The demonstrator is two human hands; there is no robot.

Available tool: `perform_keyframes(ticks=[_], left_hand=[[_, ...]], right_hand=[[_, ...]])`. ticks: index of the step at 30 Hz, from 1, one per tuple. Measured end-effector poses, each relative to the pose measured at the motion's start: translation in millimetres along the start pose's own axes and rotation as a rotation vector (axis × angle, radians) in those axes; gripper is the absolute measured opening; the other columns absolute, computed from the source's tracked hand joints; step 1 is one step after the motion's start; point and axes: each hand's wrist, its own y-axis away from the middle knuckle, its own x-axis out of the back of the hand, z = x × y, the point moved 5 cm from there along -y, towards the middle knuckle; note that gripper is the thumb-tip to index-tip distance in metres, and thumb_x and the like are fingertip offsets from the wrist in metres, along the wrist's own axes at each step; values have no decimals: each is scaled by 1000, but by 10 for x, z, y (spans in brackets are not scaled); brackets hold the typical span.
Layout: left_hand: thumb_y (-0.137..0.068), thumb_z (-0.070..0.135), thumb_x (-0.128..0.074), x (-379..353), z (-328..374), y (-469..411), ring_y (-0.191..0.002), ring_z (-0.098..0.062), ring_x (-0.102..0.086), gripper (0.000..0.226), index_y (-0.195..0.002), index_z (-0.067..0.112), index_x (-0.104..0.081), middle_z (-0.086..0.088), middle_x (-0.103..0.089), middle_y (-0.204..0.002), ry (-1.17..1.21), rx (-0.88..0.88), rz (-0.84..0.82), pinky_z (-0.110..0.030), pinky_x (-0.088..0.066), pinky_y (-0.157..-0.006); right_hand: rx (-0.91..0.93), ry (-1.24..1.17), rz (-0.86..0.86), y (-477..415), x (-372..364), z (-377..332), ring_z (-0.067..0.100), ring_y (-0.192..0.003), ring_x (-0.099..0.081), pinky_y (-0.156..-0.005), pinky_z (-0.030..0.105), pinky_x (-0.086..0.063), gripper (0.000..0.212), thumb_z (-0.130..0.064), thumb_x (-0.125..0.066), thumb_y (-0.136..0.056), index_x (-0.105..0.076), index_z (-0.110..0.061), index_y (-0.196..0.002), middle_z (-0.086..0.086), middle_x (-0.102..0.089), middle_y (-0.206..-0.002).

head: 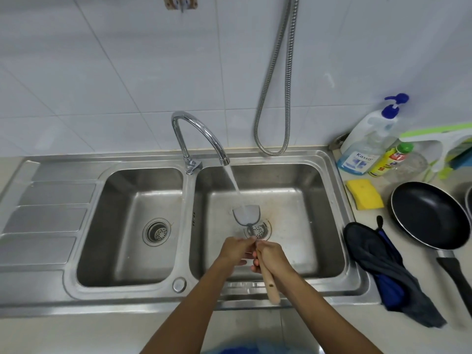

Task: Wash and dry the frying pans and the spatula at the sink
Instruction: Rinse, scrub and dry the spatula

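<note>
A metal spatula (247, 215) with a wooden handle is held over the right basin of the sink (329, 190). Water from the curved tap (196, 135) pours onto its blade. My right hand (272, 256) grips the wooden handle. My left hand (236, 249) pinches the metal neck just below the blade. A black frying pan (429, 215) lies on the counter to the right, handle pointing toward me. The edge of a second pan (469, 200) shows at the frame's right border.
A yellow sponge (364, 194) lies by the sink's right rim. A dark grey and blue cloth (383, 267) drapes over the counter edge. Soap bottles (367, 141) and a green-white squeegee (444, 139) stand at the back right. A metal hose (277, 80) hangs on the wall.
</note>
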Motion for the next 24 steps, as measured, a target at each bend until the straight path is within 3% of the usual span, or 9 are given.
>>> perform_keyframes(ticks=[5, 9, 11, 14, 18, 24], left_hand=[[-94, 35, -70, -41, -16, -6, -72, -17, -73, 31, -102, 5, -78, -7, -78, -81, 30, -11, -19, -33, -53, -80], [-94, 35, -70, -114, 28, 0, -81, -16, -75, 33, -105, 5, -77, -8, -80, -97, 30, -39, -55, -32, -54, -78], [-93, 34, -71, -159, 30, -17, -89, -21, -77, 36, -106, 1, -76, -9, -80, -98, 26, -46, -81, -36, -58, -87], [-94, 29, -69, -188, 0, -30, -95, -23, -76, 33, -109, -1, -75, -11, -80, -101, 2, -22, -120, -38, -57, -92], [-95, 22, -67, -194, -82, -8, -86, -15, -74, 22, -105, 5, -76, -6, -80, -96, -32, 22, -138, -29, -55, -81], [-94, 24, -68, -167, -127, -21, -86, -15, -74, 27, -108, 2, -76, -8, -80, -100, -44, 28, -120, -35, -56, -89]], right_hand=[[53, 113, 13, 13, 61, 14, 16, -56, -54, -57, 33, -57, 30, -16, -42, -105, -71, -12, -111, 8, -60, -79], [235, 527, 143, -19, 150, -47, 19, -83, -70, -65, 35, -63, 29, -21, -45, -101, -63, -29, -122, 2, -73, -103], [322, 769, 218, -20, 167, -65, 22, -92, -70, -79, 41, -60, 30, -24, -47, -98, -60, -26, -125, 2, -73, -106], [376, 1007, 283, 1, 187, -67, 25, -96, -68, -80, 39, -57, 28, -26, -50, -98, -58, -24, -125, 1, -71, -106], [397, 1115, 270, 0, 202, -39, 25, -99, -67, -77, 36, -52, 31, -25, -50, -97, -57, -26, -127, 1, -70, -108], [402, 1127, 244, -22, 172, -11, 24, -98, -67, -76, 34, -53, 29, -26, -51, -97, -57, -24, -125, 0, -71, -107]])
